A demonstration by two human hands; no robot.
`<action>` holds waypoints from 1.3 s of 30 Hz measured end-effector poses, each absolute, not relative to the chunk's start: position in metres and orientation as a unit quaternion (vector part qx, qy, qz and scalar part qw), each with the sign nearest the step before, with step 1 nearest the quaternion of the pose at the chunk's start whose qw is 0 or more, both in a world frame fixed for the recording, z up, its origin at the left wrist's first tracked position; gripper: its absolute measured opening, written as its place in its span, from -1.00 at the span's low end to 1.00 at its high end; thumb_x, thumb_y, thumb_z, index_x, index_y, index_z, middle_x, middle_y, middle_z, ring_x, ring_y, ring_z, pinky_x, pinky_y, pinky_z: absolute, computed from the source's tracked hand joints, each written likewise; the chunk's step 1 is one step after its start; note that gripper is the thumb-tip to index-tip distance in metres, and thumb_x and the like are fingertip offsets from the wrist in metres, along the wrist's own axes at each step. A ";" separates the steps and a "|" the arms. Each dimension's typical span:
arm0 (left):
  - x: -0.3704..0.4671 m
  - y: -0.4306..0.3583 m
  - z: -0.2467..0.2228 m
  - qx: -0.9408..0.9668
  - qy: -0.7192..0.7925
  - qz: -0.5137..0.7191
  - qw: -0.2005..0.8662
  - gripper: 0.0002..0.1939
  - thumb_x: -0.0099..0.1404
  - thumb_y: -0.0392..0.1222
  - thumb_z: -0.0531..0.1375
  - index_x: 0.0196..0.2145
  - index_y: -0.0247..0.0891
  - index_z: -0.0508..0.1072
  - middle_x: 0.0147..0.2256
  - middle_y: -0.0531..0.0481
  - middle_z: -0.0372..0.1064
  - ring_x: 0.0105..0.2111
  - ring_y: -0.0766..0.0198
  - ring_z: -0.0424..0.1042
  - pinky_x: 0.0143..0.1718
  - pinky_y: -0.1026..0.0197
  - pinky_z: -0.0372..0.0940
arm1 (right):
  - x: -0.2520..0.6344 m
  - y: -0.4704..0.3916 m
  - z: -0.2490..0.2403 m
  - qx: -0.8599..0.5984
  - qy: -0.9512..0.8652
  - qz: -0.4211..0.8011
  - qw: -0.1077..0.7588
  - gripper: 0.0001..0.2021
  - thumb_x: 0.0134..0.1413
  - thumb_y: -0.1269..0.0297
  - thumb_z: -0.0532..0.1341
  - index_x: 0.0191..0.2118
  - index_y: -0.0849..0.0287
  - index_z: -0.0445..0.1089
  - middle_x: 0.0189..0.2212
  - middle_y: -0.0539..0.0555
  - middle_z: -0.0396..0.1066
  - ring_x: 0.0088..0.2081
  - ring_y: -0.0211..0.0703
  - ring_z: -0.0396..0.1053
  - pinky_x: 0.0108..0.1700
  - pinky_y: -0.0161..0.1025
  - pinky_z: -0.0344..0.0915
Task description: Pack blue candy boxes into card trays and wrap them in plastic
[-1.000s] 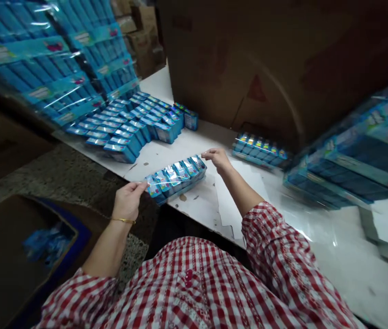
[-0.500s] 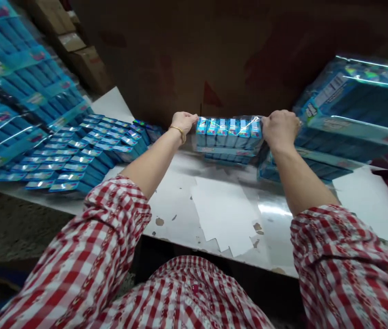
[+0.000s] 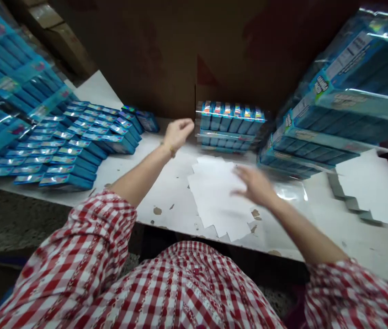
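Note:
A clear-wrapped pack of blue boxes [image 3: 228,125] stands at the back middle of the white table, against the large brown carton. Just left of it is my left hand [image 3: 178,132], its fingers curled together; whether anything small is between them is hidden. My right hand [image 3: 253,183], blurred, hovers over the right side of a fanned stack of white sheets [image 3: 219,196], with thumb and fingers apart and nothing held. A bracelet is on my left wrist.
Rows of small blue boxes [image 3: 60,155] lie at the left, with tall wrapped packs [image 3: 5,73] behind. Wrapped packs [image 3: 348,109] are stacked at the right, beside more white sheets [image 3: 372,183]. The large carton [image 3: 166,55] rises behind the table.
Both hands have let go of the wrapped pack. My right hand has come down toward me and left, over the sheets; my left hand has parted slightly from the pack. The view has shifted.

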State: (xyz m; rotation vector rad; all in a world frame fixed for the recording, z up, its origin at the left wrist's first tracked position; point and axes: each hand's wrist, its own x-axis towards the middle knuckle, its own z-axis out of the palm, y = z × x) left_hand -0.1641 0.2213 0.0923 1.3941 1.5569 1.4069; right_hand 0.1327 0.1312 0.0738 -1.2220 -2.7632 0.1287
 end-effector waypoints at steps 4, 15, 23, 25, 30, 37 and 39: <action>-0.163 0.092 0.039 0.577 0.610 0.416 0.348 -0.70 0.18 -0.05 0.14 -0.28 -0.34 0.50 -0.40 -0.06 0.44 -0.38 0.27 0.40 -0.28 0.22 0.29 | 0.134 0.019 -0.012 -0.351 -0.932 0.067 -0.060 -0.05 -0.29 -0.13 0.30 0.23 0.22 0.05 0.25 0.29 -0.05 0.24 0.36 -0.12 0.14 0.24 0.02; -0.204 -0.084 -0.055 0.806 0.550 0.192 0.105 -0.58 0.25 -0.17 0.11 0.07 -0.20 0.28 0.10 -0.20 0.24 0.14 0.07 0.17 0.08 -0.04 0.12 | -0.020 -0.046 -0.012 -0.343 -0.933 0.112 0.016 -0.58 0.22 0.20 -0.15 0.01 0.20 0.32 0.02 0.17 0.34 0.06 0.06 0.26 -0.12 -0.09 0.36; -0.226 -0.069 -0.063 0.797 0.576 0.162 0.081 -0.70 0.25 -0.18 0.10 -0.05 -0.09 0.41 0.03 -0.09 0.33 0.04 0.11 0.26 -0.01 0.04 0.09 | 0.034 -0.041 -0.044 -0.234 -0.965 0.115 0.023 -0.30 -0.02 0.26 0.20 0.25 0.29 0.00 0.27 0.22 -0.07 0.28 0.15 -0.18 0.26 0.14 -0.17; -0.222 -0.067 -0.060 0.796 0.572 0.186 0.070 -0.76 0.27 -0.17 0.07 -0.15 -0.10 0.47 0.00 -0.07 0.36 0.02 0.13 0.27 -0.03 0.05 0.10 | 0.044 -0.039 -0.049 -0.212 -0.970 0.118 0.029 -0.32 -0.02 0.35 0.16 0.25 0.31 -0.01 0.27 0.22 -0.07 0.29 0.12 -0.20 0.27 0.11 -0.18; -0.203 -0.081 -0.036 0.816 0.540 0.199 0.048 -0.77 0.31 -0.25 0.00 -0.29 -0.21 0.45 -0.09 -0.06 0.42 0.04 0.17 0.26 -0.04 0.09 0.10 | 0.044 -0.038 -0.051 -0.145 -0.979 0.138 0.044 -0.31 -0.04 0.48 0.07 0.27 0.29 -0.07 0.28 0.18 -0.12 0.30 0.02 -0.25 0.26 0.08 -0.12; -0.193 -0.092 -0.022 0.836 0.540 0.081 0.055 -0.79 0.24 -0.39 0.01 -0.38 -0.30 0.43 -0.37 -0.15 0.44 -0.24 0.16 0.38 -0.22 0.13 0.23 | 0.057 -0.034 -0.046 -0.104 -0.986 0.126 0.029 -0.38 0.07 0.38 0.07 0.27 0.22 -0.05 0.26 0.15 -0.04 0.29 -0.04 -0.19 0.26 0.08 -0.11; -0.200 -0.089 -0.030 0.834 0.534 0.112 0.076 -0.81 0.26 -0.33 0.03 -0.36 -0.29 0.45 -0.34 -0.14 0.45 -0.25 0.18 0.39 -0.21 0.14 0.26 | 0.069 -0.030 -0.045 -0.140 -0.984 0.107 0.025 -0.39 0.07 0.32 0.10 0.26 0.17 -0.03 0.26 0.12 -0.04 0.29 -0.01 -0.19 0.26 0.11 -0.13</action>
